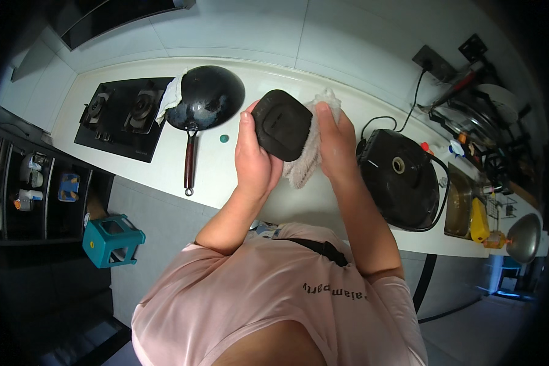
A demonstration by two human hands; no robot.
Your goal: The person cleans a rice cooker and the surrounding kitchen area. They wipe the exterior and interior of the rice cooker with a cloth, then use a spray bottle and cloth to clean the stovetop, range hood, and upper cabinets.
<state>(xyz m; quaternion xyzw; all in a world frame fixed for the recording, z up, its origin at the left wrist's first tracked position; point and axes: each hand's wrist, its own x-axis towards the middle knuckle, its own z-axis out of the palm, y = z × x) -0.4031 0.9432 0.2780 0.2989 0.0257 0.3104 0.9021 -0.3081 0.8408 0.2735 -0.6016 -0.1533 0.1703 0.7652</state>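
Observation:
Above the counter, my left hand (254, 160) grips a black, rounded-square piece (282, 123), possibly a lid or shallow container, by its left side. Its broad face is turned up and bears raised marks. A pale, fluffy cloth (307, 167) is bunched in my right hand (337, 144) and lies against the piece's right edge. The cloth hides part of that edge, and what is under the piece is out of sight. To the left of my hands rests a black wok (210, 98) with a wooden handle (189, 160).
A black appliance (395, 192) with a corded plug stands on the counter (219, 178) to the right. Beyond it are a sink (457, 201) and a yellow bottle (479, 219). At left are a gas hob (123, 116), a white cloth (171, 98), a small green ball (224, 138) and a teal stool (112, 240).

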